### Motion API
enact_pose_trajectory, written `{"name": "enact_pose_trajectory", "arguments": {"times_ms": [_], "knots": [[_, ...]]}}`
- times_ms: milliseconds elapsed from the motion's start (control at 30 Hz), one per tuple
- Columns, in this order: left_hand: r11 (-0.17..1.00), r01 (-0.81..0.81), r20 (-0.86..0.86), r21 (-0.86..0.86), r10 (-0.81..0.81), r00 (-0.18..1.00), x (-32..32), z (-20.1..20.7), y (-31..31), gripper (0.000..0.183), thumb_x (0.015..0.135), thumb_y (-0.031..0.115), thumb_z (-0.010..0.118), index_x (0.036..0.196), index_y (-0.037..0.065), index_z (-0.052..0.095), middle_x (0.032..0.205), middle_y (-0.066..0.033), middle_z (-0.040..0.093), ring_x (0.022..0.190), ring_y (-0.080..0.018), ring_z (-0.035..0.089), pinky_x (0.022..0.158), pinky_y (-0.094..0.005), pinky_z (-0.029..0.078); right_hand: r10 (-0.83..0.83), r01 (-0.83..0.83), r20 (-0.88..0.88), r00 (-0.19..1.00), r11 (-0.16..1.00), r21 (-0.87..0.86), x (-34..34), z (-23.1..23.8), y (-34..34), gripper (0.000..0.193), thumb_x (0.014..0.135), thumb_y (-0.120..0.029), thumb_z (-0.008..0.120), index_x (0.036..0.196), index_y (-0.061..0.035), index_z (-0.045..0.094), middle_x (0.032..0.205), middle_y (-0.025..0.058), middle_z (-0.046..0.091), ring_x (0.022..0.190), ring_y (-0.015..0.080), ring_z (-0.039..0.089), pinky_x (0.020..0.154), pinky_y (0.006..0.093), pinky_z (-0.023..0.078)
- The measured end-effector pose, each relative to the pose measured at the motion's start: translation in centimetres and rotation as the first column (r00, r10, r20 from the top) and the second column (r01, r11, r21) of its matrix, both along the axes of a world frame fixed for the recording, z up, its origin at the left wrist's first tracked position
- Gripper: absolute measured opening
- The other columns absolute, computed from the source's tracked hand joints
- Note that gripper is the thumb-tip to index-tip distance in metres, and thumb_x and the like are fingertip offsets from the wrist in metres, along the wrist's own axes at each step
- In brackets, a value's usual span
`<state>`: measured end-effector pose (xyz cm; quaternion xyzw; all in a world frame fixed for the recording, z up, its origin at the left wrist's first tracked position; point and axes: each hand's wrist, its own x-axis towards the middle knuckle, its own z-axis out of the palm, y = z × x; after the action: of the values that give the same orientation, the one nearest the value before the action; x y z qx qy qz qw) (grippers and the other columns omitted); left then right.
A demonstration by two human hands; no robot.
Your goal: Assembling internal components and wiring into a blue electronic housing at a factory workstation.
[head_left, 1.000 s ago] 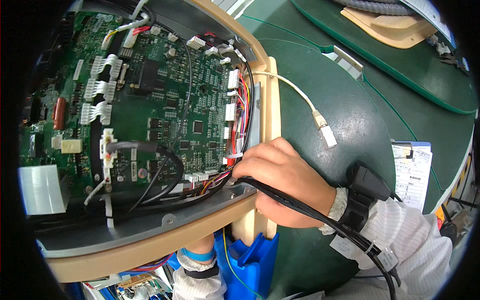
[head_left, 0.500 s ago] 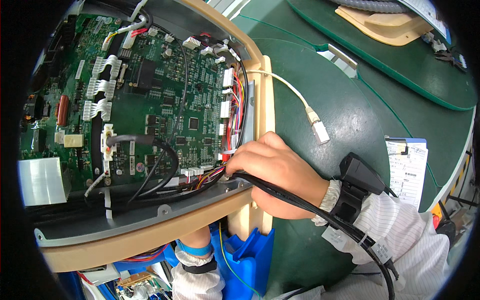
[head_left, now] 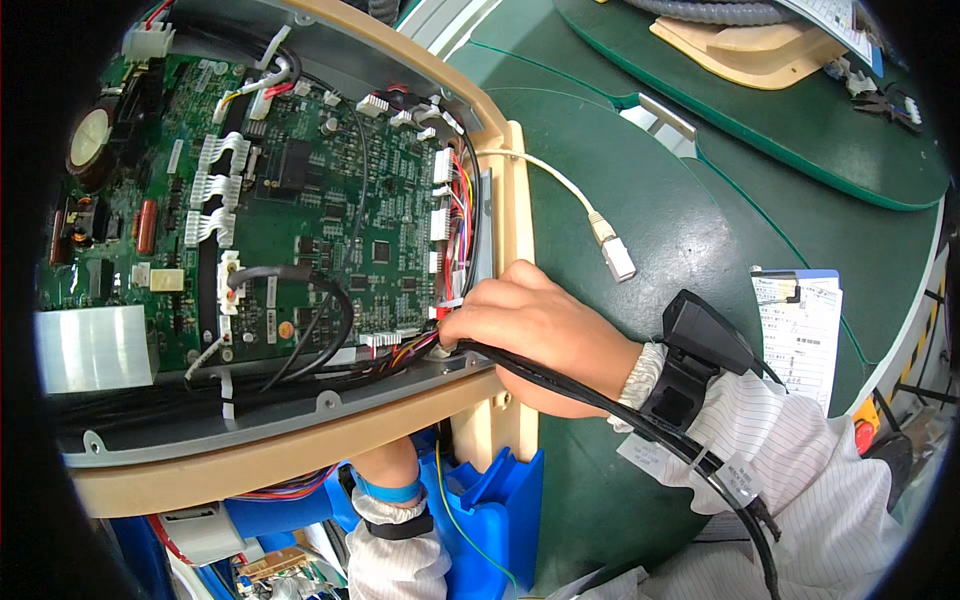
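A large green circuit board point(head_left: 385, 215) lies inside an open beige-edged grey housing point(head_left: 300, 456). At the housing's near right corner, my right hand point(head_left: 545, 340) has its fingers curled closed on a bundle of black cables point(head_left: 570, 385), where they meet the coloured wires point(head_left: 415, 352). Its fingertips are partly hidden. From there the cables trail over my wrist and sleeve. My left hand reaches up under the housing's near edge; only the wrist with a blue band point(head_left: 390, 490) shows, and its fingers are hidden.
A cream cable with a white plug point(head_left: 618, 258) lies on the green table point(head_left: 640, 320) at the housing's right. Papers point(head_left: 800, 335) lie farther right. Beneath the near edge stand blue bins point(head_left: 500, 520). A beige molded part point(head_left: 745, 50) sits at the far right.
The view has shifted slightly, bringing more of the board's left side into sight. My right hand stays at the same corner, with little visible change in its grip.
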<state>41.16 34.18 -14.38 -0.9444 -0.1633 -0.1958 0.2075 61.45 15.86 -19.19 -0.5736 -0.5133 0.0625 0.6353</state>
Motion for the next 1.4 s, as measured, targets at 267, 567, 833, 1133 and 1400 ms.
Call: {"name": "enact_pose_trajectory", "arguments": {"times_ms": [267,567,833,1133,1400], "knots": [[0.984,-0.178,-0.295,-0.029,0.162,0.942,-1.4,-1.3,1.3,0.04,0.105,0.025,0.046,0.142,0.009,0.045,0.14,-0.01,0.052,0.126,-0.0289,0.05,0.113,-0.0456,0.034,-0.024,0.025,-0.048,0.999,1.0,0.008,0.0,0.0,-0.3,0.038,0.069,0.01,0.058,0.102,-0.0075,0.063,0.099,0.0097,0.06,0.095,0.0328,0.053,0.088,0.0402,0.043],[0.999,0.008,-0.021,0.053,-0.007,1.0,0.0,-0.4,0.5,0.022,0.086,0.012,0.064,0.106,0.006,0.071,0.1,-0.0171,0.071,0.095,-0.0393,0.066,0.081,-0.0459,0.051,0.0,0.002,-0.114,0.993,1.0,0.017,-0.2,0.1,0.2,0.042,0.063,0.005,0.052,0.103,-0.0057,0.062,0.102,0.01,0.06,0.098,0.0326,0.051,0.088,0.0402,0.042],[0.935,0.023,0.174,-0.353,0.041,0.984,0.0,-0.2,0.1,0.021,0.087,0.01,0.063,0.106,0.005,0.071,0.1,-0.0178,0.071,0.094,-0.0396,0.066,0.081,-0.046,0.052,-0.002,0.009,-0.138,0.99,0.999,0.048,0.0,0.1,0.4,0.035,0.063,0.002,0.053,0.096,-0.0054,0.062,0.101,0.0105,0.059,0.099,0.0324,0.052,0.088,0.0412,0.042],[1.0,0.009,-0.014,0.021,-0.009,1.0,1.3,-0.1,-0.2,0.023,0.09,0.011,0.06,0.109,0.003,0.07,0.104,-0.0194,0.07,0.097,-0.0408,0.065,0.084,-0.0471,0.051,0.013,0.006,-0.196,0.98,0.996,0.093,0.3,-0.4,1.0,0.028,0.062,0.002,0.053,0.087,-0.0056,0.061,0.097,0.01,0.057,0.099,0.0312,0.054,0.092,0.04,0.041],[0.981,0.056,0.047,-0.188,-0.048,0.998,2.0,0.6,-0.3,0.018,0.087,0.011,0.062,0.1,0.004,0.071,0.096,-0.0187,0.071,0.091,-0.0411,0.066,0.078,-0.0482,0.051,0.078,-0.037,-0.331,0.94,0.991,0.126,-0.1,0.3,0.5,0.021,0.079,-0.006,0.067,0.1,-0.0066,0.067,0.106,0.0048,0.053,0.088,0.0119,0.053,0.069,0.0259,0.043]]}}
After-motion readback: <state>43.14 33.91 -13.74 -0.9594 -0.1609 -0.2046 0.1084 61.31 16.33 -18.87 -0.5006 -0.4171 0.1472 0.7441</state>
